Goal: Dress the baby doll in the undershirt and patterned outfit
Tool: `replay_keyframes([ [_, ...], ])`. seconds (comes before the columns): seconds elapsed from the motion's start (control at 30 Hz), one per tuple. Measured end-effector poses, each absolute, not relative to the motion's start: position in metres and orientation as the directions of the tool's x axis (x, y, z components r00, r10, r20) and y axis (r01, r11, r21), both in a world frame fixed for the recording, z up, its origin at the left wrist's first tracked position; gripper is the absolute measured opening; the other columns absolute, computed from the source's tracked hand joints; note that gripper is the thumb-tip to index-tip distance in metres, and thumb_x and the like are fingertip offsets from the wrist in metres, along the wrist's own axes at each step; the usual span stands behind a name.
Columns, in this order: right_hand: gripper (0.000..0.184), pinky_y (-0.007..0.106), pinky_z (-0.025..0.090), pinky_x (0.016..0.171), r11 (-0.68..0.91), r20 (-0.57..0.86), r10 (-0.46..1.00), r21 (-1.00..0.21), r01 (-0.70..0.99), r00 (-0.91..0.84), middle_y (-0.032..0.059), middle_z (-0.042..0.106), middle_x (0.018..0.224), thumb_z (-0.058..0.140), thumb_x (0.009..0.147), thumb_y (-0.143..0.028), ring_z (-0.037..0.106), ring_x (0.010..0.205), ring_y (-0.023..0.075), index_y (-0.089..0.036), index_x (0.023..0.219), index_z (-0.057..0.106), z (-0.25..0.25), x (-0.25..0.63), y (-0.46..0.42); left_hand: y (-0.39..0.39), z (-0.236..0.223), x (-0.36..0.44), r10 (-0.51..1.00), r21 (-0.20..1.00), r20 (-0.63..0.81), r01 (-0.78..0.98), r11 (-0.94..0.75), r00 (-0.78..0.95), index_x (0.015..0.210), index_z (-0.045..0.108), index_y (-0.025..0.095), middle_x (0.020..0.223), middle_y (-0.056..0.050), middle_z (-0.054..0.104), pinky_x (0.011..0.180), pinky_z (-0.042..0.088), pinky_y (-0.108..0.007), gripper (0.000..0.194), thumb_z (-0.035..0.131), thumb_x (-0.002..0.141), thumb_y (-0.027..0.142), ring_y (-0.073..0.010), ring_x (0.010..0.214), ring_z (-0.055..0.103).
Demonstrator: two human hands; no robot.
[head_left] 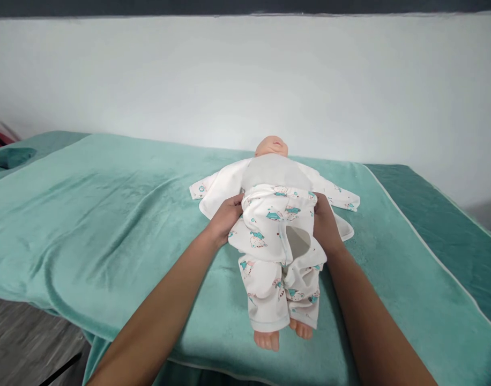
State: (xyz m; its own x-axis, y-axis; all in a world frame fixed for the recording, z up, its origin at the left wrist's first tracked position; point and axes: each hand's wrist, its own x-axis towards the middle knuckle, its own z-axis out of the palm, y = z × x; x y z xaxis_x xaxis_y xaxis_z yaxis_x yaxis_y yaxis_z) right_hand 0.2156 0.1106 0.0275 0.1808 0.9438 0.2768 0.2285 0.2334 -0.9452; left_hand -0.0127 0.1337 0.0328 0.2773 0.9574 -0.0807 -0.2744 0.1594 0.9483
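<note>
A baby doll (272,146) lies on its back, head toward the wall and bare feet toward me. It wears a white top (229,179) spread open at both sides, sleeves stretched outward. White baby pants (265,225) with a teal cartoon print cover its legs and reach up to the belly, with an oval opening at the crotch. My left hand (228,215) pinches the waistband's left side. At the right side of the waistband, my right hand (325,221) is closed on the edge, its fingertips partly hidden by the cloth.
A wrinkled light green blanket (120,214) covers the bed beneath the doll. Darker green cloth (442,214) shows at the right. A white wall (245,80) rises behind. Grey wooden floor (24,338) and a thin black rod (60,370) appear at the lower left.
</note>
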Motion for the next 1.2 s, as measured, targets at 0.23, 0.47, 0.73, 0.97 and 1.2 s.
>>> replay_keyframes([
  [0.23,0.022,0.036,0.05,0.072,0.209,0.233,0.956,-0.968,0.141,0.18,0.0002,0.07,0.08,0.074,0.07,-0.038,0.063,0.08,0.0227,-0.024,0.08,0.061,0.037,0.213,0.121,0.139,0.03,-0.014,0.97,0.942,-0.063,-0.308,0.136,0.234,0.092,0.078,0.018,0.086,-0.005,0.078,0.08,0.058,-0.037,0.031,0.077,0.062,0.023,-0.0268,0.087,0.073],
  [0.47,0.016,0.032,0.047,0.065,0.122,0.132,0.965,-0.991,0.059,0.227,-0.0015,0.068,0.071,0.07,0.064,-0.034,0.062,0.074,0.0207,-0.023,0.072,0.062,0.03,0.214,0.135,0.151,0.021,-0.013,0.99,0.978,0.082,-0.202,-0.057,0.119,0.083,0.077,0.019,0.085,-0.003,0.078,0.084,0.056,-0.038,0.021,0.071,0.065,0.027,-0.0266,0.091,0.07],
  [0.73,0.02,0.033,0.048,0.075,0.178,0.246,0.89,-0.963,0.204,0.384,0.0015,0.07,0.085,0.065,0.065,-0.029,0.063,0.08,0.0194,-0.024,0.084,0.061,0.018,0.218,0.139,0.154,0.021,-0.007,0.98,0.984,0.177,0.02,-0.176,-0.096,0.077,0.067,0.017,0.08,-0.002,0.071,0.077,0.051,-0.031,0.014,0.066,0.064,0.019,-0.0197,0.082,0.062],
  [0.97,0.026,0.033,0.05,0.076,0.165,0.214,0.89,-0.974,0.153,0.403,0.0015,0.07,0.084,0.071,0.062,-0.032,0.064,0.083,0.0194,-0.024,0.084,0.059,0.017,0.22,0.137,0.157,0.019,-0.011,0.968,0.981,0.189,-0.009,-0.194,-0.167,0.084,0.06,0.019,0.081,0.002,0.064,0.074,0.046,-0.026,0.024,0.057,0.063,0.01,-0.0134,0.078,0.057],
  [1.2,0.025,0.033,0.052,0.075,0.173,0.167,0.909,-0.985,0.02,0.382,0.0007,0.068,0.083,0.073,0.065,-0.029,0.064,0.083,0.0186,-0.024,0.085,0.06,0.025,0.215,0.129,0.147,0.022,-0.016,0.971,0.978,0.177,-0.083,-0.192,-0.158,0.092,0.062,0.021,0.086,0.001,0.065,0.079,0.047,-0.027,0.021,0.064,0.072,0.017,-0.0149,0.083,0.06],
])
